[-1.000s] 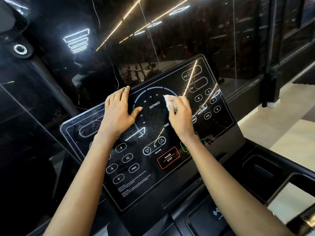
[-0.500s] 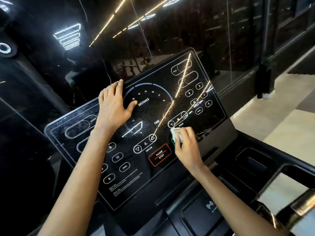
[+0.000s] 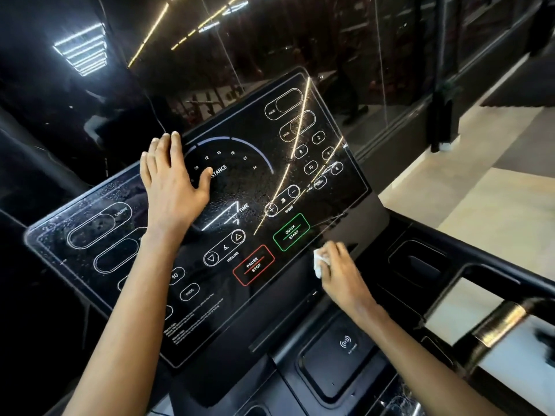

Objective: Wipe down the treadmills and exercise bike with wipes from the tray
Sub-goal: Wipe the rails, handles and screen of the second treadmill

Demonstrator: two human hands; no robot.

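Across the middle of the frame slants the treadmill's black glossy control panel (image 3: 228, 298), speckled with fine droplets and streaked with reflected ceiling lights. On its upper left part the left hand (image 3: 172, 187) lies flat, fingers straight and close together with their tips at the panel's top edge, thumb spread toward the word DISTANCE; it holds nothing. Toward the lower right, just under the green QUICK START button (image 3: 291, 232), the right hand (image 3: 342, 274) has its fingers curled round a small white wipe (image 3: 319, 264), bunched up and showing at the fingertips. The wipe sits at the panel's lower right edge, on the dark strip there; whether it presses on the surface I cannot tell. Left of the green button is the red PAUSE STOP button (image 3: 253, 265).

Right of that hand, a deep cup pocket (image 3: 420, 265) is sunk in the black housing; its inside is too dark to tell what it holds. Below the hand, at the lower middle of the frame, a shallow tray (image 3: 339, 355) bears a wireless symbol on its floor. A shiny metal handrail (image 3: 495, 322) crosses the lower right corner. Behind the panel stands a dark glass wall (image 3: 300, 40), and pale floor (image 3: 480, 190) shows at the right edge
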